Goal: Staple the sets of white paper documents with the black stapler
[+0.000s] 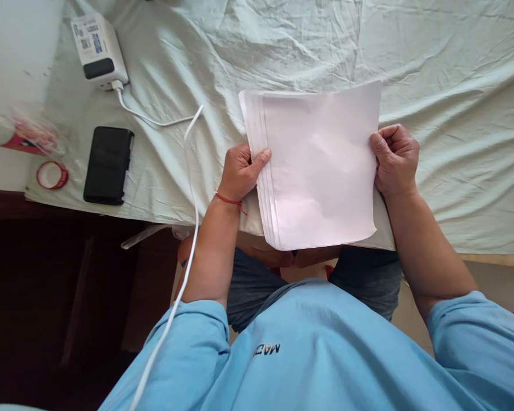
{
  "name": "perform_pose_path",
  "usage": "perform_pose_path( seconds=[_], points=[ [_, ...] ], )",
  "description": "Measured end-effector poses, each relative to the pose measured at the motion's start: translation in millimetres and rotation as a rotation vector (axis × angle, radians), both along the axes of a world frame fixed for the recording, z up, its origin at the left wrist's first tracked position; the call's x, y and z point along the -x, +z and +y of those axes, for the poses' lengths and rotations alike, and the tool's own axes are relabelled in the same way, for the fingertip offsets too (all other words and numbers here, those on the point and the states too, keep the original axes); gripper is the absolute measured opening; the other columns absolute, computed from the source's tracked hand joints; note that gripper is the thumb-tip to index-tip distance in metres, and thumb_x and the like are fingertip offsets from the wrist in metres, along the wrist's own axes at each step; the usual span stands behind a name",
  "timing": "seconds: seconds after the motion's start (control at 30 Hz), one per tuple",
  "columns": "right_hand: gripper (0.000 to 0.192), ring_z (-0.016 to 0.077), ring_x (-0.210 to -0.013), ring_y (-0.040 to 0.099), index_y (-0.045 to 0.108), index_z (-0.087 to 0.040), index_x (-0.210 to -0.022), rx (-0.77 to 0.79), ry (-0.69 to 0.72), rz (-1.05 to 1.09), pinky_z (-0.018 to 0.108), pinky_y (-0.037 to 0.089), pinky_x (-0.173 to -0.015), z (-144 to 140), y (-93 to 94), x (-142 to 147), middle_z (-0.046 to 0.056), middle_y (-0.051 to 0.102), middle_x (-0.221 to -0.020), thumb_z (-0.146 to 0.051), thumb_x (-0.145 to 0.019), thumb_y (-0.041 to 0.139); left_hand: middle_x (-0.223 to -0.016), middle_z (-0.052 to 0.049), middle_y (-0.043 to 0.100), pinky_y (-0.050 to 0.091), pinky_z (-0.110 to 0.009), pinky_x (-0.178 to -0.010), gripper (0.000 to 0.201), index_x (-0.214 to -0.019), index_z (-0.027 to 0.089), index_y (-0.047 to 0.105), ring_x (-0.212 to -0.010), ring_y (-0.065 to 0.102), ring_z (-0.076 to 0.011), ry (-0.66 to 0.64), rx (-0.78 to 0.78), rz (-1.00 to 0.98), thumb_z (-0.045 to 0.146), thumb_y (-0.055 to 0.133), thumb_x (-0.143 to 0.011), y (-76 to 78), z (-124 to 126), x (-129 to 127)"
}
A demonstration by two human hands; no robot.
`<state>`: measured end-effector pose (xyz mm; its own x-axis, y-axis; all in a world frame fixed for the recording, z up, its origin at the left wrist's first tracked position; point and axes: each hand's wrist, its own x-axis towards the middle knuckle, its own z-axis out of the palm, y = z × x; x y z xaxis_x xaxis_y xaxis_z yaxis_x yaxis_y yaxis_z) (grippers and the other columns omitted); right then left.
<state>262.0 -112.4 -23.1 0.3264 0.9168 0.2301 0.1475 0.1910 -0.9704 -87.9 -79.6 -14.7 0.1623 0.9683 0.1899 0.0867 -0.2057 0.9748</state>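
Over the edge of the bed [432, 57], above the person's lap, a stack of papers [321, 165] is held up between both hands, its left edges fanned out in steps. The left hand [240, 171] pinches that fanned side, thumb on top, fingers clamped underneath; the right hand [394, 160] is curled shut on the opposite edge. It looks like the sheets are being squared up, which would call for loosening both grips and tapping the edges flush. A phone [108, 165], charger [98, 51] and tape roll [51, 174] lie well to the left.
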Motion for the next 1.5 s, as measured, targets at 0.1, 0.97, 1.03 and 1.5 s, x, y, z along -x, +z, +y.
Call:
perform_pose_path(
  seconds=[0.1,0.97,1.03,1.5],
  points=[
    [0.04,0.0144,-0.07,0.058,0.065,-0.026,-0.086,-0.002,-0.015,-0.015,0.028,0.049,-0.063,-0.7,3.0,2.1,-0.003,0.055,-0.077,-0.059,-0.09,0.088,-0.076,-0.003,0.074,0.062,-0.033,-0.07,0.048,-0.079,0.02,0.081,-0.073,0.071,-0.0195,0.001,0.017,-0.001,0.066,0.087,-0.089,0.1,0.1,0.0],
    [0.024,0.0063,-0.054,0.054,0.075,-0.022,-0.082,0.31,0.096,0.046,0.019,0.039,-0.046,-65.4,82.2,-6.9,0.0,0.074,-0.076,-0.036,-0.094,0.09,-0.099,-0.01,0.086,0.071,-0.042,-0.094,0.054,-0.098,0.018,0.087,-0.096,0.082,-0.0271,0.058,0.09,-0.16,0.067,0.098,-0.075,6.0,-0.4,-4.9],
    [0.03,0.0063,-0.049,0.053,0.079,-0.021,-0.083,0.478,0.25,0.025,0.018,0.037,-0.041,-103.2,97.4,-7.5,0.001,0.075,-0.074,-0.045,-0.101,0.084,-0.097,-0.009,0.086,0.071,-0.044,-0.097,0.055,-0.099,0.019,0.086,-0.097,0.082,-0.0274,0.061,0.08,-0.174,0.067,0.097,-0.075,5.6,1.2,-5.8],
    [0.051,0.0237,-0.116,0.085,0.086,-0.021,-0.122,0.798,0.586,0.726,0.034,0.069,-0.103,-210.2,34.0,94.1,0.015,0.087,-0.123,-0.065,-0.095,0.087,-0.097,-0.007,0.084,0.073,-0.048,-0.098,0.049,-0.103,0.019,0.083,-0.108,0.085,-0.0334,0.081,0.268,-0.424,0.054,0.102,-0.075,56.6,-44.2,-27.4]
  ],
)
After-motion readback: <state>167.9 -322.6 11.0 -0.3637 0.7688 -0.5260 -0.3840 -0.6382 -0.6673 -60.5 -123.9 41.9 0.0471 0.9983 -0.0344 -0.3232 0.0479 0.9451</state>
